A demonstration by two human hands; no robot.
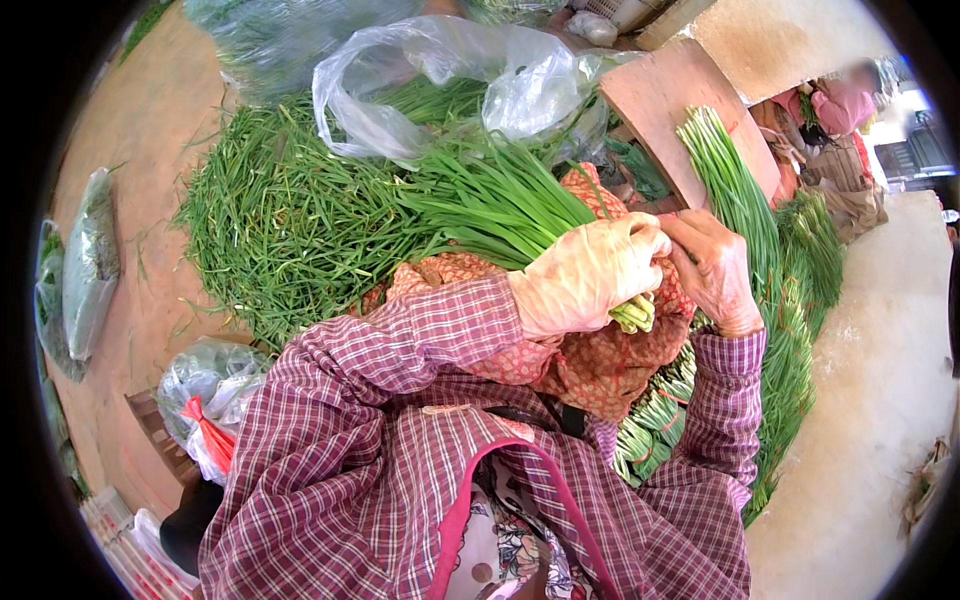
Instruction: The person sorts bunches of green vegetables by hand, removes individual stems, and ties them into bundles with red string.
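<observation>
My left hand (580, 278), in a cream glove, is closed round a bunch of garlic chives (515, 205). The long flat leaves spread to the far left, and the pale cut ends stick out below the glove. My right hand (718, 268) is bare, its fingers pinched together against the left fingertips; whatever they pinch is hidden. Both hands are above a red patterned cloth (600, 370) over my lap. Left of the bunch lies a big heap of loose green leaves (290, 220).
Tied green bunches (735, 170) line my right side, some against a brown board (665, 115). A clear plastic bag (540, 85) lies open at the far side. Filled bags (92, 265) rest on the floor at left. Another person (845, 105) is at the far right.
</observation>
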